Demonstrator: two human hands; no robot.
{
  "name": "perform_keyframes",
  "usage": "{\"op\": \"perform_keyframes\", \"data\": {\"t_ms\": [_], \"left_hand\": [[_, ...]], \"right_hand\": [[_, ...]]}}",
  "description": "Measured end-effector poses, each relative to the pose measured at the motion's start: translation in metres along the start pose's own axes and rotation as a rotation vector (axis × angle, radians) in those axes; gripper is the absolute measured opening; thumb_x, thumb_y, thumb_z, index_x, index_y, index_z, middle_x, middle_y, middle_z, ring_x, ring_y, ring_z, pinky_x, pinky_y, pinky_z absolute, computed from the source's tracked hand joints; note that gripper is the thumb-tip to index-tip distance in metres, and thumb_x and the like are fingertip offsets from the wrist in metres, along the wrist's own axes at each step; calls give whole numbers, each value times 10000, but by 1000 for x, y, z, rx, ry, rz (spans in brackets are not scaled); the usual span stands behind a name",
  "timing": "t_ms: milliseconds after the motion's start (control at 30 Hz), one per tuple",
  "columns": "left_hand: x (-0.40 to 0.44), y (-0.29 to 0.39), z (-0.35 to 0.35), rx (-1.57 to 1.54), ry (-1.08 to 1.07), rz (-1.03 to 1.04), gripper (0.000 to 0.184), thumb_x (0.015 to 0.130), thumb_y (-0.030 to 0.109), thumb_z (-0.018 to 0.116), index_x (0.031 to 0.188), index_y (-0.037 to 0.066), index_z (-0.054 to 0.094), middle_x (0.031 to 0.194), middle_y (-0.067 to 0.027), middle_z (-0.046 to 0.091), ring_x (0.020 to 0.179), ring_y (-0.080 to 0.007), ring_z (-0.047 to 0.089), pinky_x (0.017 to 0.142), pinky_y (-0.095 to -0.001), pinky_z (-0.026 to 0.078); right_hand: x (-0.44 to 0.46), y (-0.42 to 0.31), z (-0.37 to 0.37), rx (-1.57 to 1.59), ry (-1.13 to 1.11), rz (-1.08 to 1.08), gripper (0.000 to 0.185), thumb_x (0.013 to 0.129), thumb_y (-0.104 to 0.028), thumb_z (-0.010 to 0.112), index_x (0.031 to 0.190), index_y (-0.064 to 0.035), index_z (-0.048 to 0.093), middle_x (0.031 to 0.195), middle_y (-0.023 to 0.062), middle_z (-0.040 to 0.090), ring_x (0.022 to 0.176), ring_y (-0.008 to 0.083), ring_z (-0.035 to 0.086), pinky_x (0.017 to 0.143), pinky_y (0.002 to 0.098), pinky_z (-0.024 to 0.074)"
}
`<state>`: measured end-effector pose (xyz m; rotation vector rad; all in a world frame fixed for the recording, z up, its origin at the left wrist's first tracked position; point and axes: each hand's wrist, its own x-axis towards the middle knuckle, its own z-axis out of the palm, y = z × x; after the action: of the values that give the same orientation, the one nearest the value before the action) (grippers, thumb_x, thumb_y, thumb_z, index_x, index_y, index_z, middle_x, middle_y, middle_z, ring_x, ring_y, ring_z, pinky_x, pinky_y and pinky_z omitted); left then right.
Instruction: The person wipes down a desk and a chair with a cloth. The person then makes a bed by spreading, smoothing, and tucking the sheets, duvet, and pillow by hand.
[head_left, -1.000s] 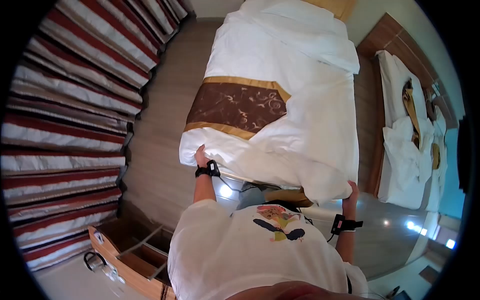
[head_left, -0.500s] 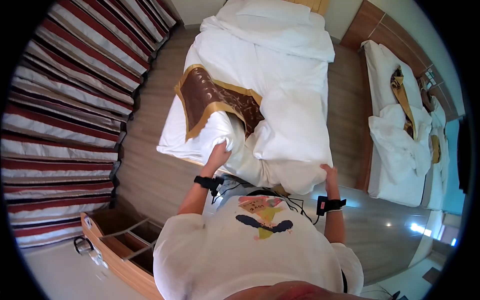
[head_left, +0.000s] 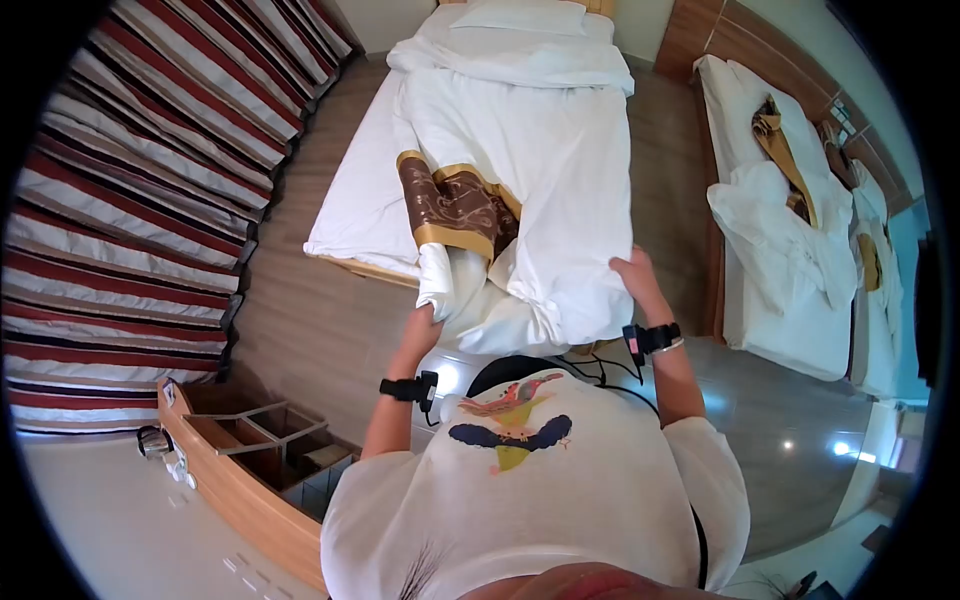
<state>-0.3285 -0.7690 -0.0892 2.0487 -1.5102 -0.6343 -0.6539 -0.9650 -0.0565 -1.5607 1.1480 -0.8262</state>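
A white duvet (head_left: pixel 575 225) lies rumpled across the bed, its near end lifted over the foot. My left hand (head_left: pixel 424 322) is closed on a gathered corner of it, just beyond the foot of the bed. At the right edge, my right hand (head_left: pixel 638 278) grips the duvet with the thumb showing; some fingers are hidden. Between the hands the cloth sags in folds. A brown bed runner (head_left: pixel 455 208) with gold borders lies bunched on the duvet, nearer my left hand. White sheet (head_left: pixel 352 195) shows on the mattress's left side.
A pillow (head_left: pixel 520 17) rests at the head of the bed. To the right stands a second bed (head_left: pixel 790 325) with crumpled bedding. Striped curtains (head_left: pixel 130 240) hang at the left. A wooden desk (head_left: pixel 235 490) with open compartments is at lower left. Dark cables (head_left: pixel 610 375) hang near my waist.
The duvet's left side has been drawn inward to the right, baring more sheet. The runner has folded into a narrower bunch. Both hands keep hold, and the view has shifted.
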Motion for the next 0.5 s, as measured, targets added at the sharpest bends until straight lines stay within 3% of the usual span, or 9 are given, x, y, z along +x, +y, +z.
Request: {"op": "perform_keyframes", "data": {"t_ms": [67, 133, 233, 367, 433, 500], "left_hand": [[-42, -5, 6, -11, 38, 14, 181, 656, 57, 536, 817, -26, 527, 775, -218, 541, 762, -369, 513, 625, -373, 422], [-98, -14, 1, -30, 66, 37, 166, 645, 50, 533, 793, -24, 527, 757, -219, 538, 735, -381, 508, 608, -388, 420], [-192, -16, 5, -65, 96, -115, 181, 659, 61, 538, 821, -21, 529, 755, -219, 541, 744, -375, 516, 612, -371, 421], [-253, -14, -19, -127, 51, -244, 212, 682, 87, 542, 856, -31, 518, 777, -227, 538, 769, -369, 517, 623, -353, 419], [-257, 2, -22, -140, 32, -276, 221, 687, 94, 542, 861, -39, 511, 787, -231, 537, 780, -369, 515, 628, -353, 417], [-251, 18, -21, -53, 133, -246, 224, 695, 98, 539, 859, -50, 505, 793, -230, 537, 790, -365, 516, 635, -356, 415]], "right_hand": [[-20, 5, 13, -110, -90, -85, 330, 614, -85, 522, 909, 61, 503, 781, 145, 541, 701, 227, 536, 652, 281, 417], [-58, 18, 40, -281, -159, -176, 310, 605, -55, 513, 905, 19, 532, 899, 160, 522, 824, 250, 508, 728, 293, 400], [-122, -9, 54, -238, -400, -412, 334, 590, -75, 528, 910, 19, 527, 938, 168, 512, 835, 261, 496, 753, 295, 391], [-172, -15, 46, -454, -418, -409, 367, 593, -90, 538, 941, 23, 506, 912, 174, 525, 817, 264, 509, 737, 299, 399], [-187, -39, 19, -52, -433, -127, 397, 603, -121, 553, 961, 35, 485, 859, 155, 546, 766, 234, 528, 695, 290, 412], [-197, -17, -1, -52, -377, -30, 378, 609, -132, 559, 938, 42, 496, 828, 139, 555, 735, 210, 531, 670, 280, 415]]}}
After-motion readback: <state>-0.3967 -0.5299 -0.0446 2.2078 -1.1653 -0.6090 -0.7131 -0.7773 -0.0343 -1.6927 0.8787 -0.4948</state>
